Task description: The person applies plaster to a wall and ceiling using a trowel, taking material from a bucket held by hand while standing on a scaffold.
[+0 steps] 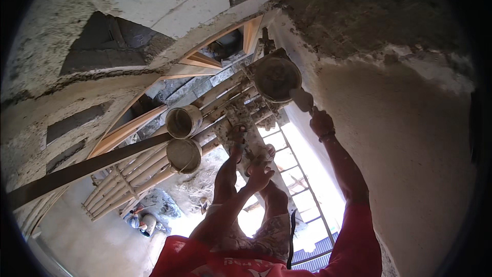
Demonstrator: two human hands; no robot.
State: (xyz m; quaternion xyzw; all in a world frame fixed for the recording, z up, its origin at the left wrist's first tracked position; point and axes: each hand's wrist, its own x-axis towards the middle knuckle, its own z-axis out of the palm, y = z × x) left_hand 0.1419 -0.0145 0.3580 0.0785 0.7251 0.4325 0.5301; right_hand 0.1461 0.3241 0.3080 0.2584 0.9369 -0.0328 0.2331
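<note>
My right hand (322,124) grips the handle of a trowel (302,100), on the right of the middle. The trowel's blade is at the near right rim of a round, dirty mortar pan (299,76); whether they touch is not clear. Inside the pan lies a greyish-brown mix. My left hand (260,176) hangs over my lower leg, its fingers apart and loosely bent, with nothing visible in them. Below both hands, my feet stand on a mortar-stained plank (237,113).
Two buckets (197,118) stand left of the plank on wooden poles (148,174). A dark beam (92,168) crosses at left. Beside me on the right rises a plastered wall (389,138). Gaps open onto a lower level, where another person (136,219) is. A ladder-like frame (297,174) shows below right.
</note>
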